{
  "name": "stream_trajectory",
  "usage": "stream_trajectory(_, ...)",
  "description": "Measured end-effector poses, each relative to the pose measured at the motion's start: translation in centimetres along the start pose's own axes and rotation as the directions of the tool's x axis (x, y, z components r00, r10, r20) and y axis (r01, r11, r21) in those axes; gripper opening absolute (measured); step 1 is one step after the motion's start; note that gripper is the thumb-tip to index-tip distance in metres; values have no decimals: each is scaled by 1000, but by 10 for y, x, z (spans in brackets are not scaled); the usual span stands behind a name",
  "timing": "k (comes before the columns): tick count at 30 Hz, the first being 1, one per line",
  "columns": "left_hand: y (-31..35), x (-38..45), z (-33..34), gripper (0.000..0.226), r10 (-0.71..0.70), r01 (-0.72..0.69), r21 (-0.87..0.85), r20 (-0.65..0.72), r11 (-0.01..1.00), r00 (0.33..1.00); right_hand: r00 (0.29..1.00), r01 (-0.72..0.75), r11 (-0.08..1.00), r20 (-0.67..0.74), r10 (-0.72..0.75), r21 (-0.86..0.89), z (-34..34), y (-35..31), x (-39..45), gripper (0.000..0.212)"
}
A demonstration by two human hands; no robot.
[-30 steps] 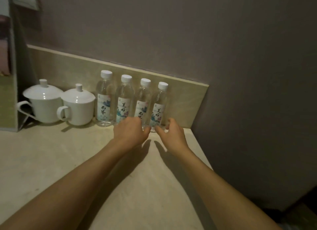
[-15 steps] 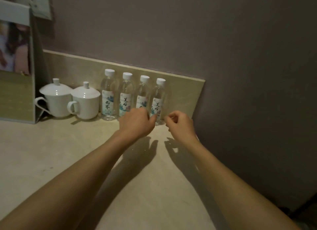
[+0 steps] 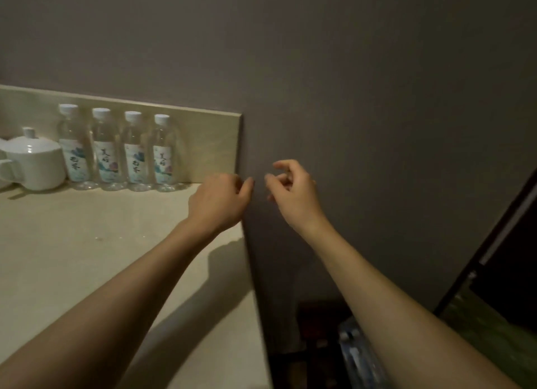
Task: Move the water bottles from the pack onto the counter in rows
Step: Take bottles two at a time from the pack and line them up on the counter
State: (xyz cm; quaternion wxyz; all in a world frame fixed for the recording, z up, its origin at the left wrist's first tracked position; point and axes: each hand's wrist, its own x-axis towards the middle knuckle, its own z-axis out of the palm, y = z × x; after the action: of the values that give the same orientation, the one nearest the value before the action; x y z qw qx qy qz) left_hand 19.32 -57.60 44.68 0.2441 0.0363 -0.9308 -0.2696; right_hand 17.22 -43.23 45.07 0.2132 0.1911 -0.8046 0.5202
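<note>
**Both hands off the bottle row, heading right toward the pack**

While four water bottles (image 3: 119,149) are standing upright in a single row against the backsplash (image 3: 203,144), both hands are now hanging in the air near the counter's right end, away from the row. A second ago the hands were down at the feet of the two rightmost bottles, apparently squaring them up; half a second ago they were already lifting off. The view is also swinging right, so the lidded cup (image 3: 32,165) is sliding toward the left edge of the picture.

The left hand (image 3: 218,202) is hovering over the right rim of the counter (image 3: 87,258), its fingers loosely curled and holding nothing. The right hand (image 3: 293,191) is hanging past the counter's edge, in front of the wall, fingers half bent with the thumb near the forefinger, nothing between them.

Low in the gap right of the counter, a dim plastic-wrapped bundle with pale caps (image 3: 357,356) is showing; in my judgement this is the pack, though the light is too poor to count what is left in it.

Assessment: the first row is reading as placed and straightened. The next step is likely a reach down to the pack for more bottles, to begin a second row in front.
</note>
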Motion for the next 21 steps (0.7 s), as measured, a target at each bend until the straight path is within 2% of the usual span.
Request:
stream_trajectory(4, 60, -24, 36, 46, 51, -51, -2, -10, 999, 999, 999, -4, 999, -49, 6, 37, -59, 25, -23, 26)
stream_trajectory(10, 152, -55, 96, 45, 132, -129, -42, 74, 991, 988, 987, -109, 994, -116, 111, 20, -156, 78, -56, 24)
stream_trajectory(15, 206, -74, 151, 46, 158, -155, -31, 248, 987, 956, 962, -194, 981, -188, 196, 32, -219, 124, -72, 23)
stream_trajectory(21, 251, -82, 223, 50, 204, -234, 4, 472, 972, 858, 917, -340, 939, -205, 343, 50, -258, 194, -84, 27)
